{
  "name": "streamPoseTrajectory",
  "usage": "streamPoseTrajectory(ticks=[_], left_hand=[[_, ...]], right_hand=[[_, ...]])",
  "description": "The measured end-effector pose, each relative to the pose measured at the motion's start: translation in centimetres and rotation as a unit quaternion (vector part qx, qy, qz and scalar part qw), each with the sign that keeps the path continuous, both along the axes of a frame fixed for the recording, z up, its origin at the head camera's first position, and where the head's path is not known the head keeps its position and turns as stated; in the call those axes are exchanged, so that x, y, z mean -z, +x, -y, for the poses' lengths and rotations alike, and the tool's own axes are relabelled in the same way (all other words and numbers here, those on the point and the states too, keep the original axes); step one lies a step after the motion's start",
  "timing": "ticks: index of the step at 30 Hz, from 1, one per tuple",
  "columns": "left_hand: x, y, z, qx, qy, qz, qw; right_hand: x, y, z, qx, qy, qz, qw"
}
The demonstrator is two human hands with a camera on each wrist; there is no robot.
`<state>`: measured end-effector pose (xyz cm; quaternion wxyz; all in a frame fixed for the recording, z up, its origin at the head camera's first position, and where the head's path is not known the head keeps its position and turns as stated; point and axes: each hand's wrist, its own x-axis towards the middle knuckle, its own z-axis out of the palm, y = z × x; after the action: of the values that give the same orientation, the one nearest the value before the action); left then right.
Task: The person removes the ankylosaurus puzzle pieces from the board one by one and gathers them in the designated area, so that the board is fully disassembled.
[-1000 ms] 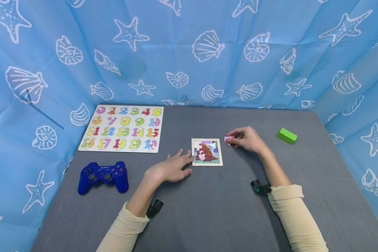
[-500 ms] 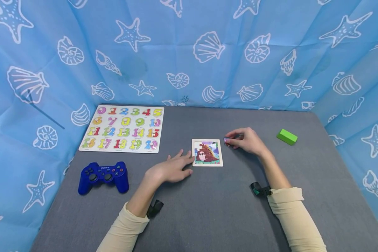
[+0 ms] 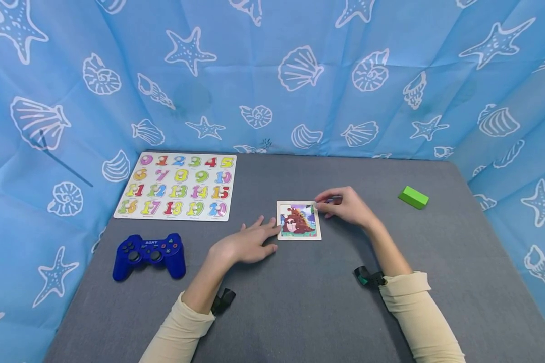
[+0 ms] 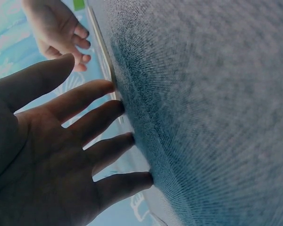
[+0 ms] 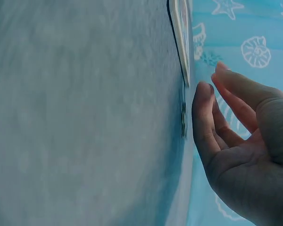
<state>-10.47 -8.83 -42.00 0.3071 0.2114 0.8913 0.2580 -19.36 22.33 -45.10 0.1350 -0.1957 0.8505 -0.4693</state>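
Observation:
A small square picture puzzle in a pale wooden frame [image 3: 300, 238] lies mid-table, showing a brown-haired figure; a white gap shows at its upper left. My left hand [image 3: 250, 243] lies palm down, fingers spread, with fingertips right at the frame's left edge. My right hand [image 3: 347, 204] is over the frame's upper right corner, thumb and fingers bent loosely. In the right wrist view a gap shows between thumb and fingers [image 5: 205, 89], and nothing shows held. A small flat puzzle piece [image 5: 183, 120] lies on the table below that hand, near the frame; in the head view the fingers mostly hide it.
A number board [image 3: 174, 185] with pieces 0 to 20 lies at the back left. A blue game controller [image 3: 150, 254] is in front of it. A green block [image 3: 413, 197] rests at the right. A blue shell-print curtain [image 3: 272, 75] encloses the grey table [image 3: 300, 302].
My right hand has let go of the puzzle piece, which it pinched beside the frame, and has moved left to the frame's upper right corner. The left hand has stayed put.

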Motion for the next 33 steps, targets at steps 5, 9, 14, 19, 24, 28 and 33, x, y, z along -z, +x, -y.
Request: streamPoseTrajectory(ticks=[5, 9, 14, 19, 24, 28, 33], left_hand=[[-0.1, 0.0, -0.1, -0.001, -0.003, 0.003, 1.0], [0.0, 0.0, -0.1, 0.001, -0.002, 0.001, 1.0], [0.1, -0.1, -0.1, 0.003, -0.002, -0.001, 1.0], [0.1, -0.1, -0.1, 0.003, -0.002, 0.003, 1.0], [1.3, -0.6, 0.2, 0.004, 0.007, 0.007, 0.9999], [2.9, -1.2, 0.4, 0.007, 0.007, 0.001, 1.0], [3.4, -1.4, 0.4, 0.01, 0.002, 0.003, 0.9999]], right_hand=[[-0.2, 0.3, 1.3, -0.012, -0.011, 0.009, 0.9998], [-0.3, 0.4, 2.2, -0.021, -0.002, 0.013, 0.9997], [-0.2, 0.2, 3.3, -0.035, -0.005, 0.014, 0.9993], [0.0, 0.0, 4.3, -0.054, -0.003, 0.011, 0.9985], [0.1, -0.5, 5.3, -0.063, 0.015, 0.013, 0.9978], [0.1, -1.0, 5.9, -0.07, 0.046, 0.009, 0.9965], [-0.1, -1.3, 6.5, -0.076, 0.089, 0.006, 0.9931]])
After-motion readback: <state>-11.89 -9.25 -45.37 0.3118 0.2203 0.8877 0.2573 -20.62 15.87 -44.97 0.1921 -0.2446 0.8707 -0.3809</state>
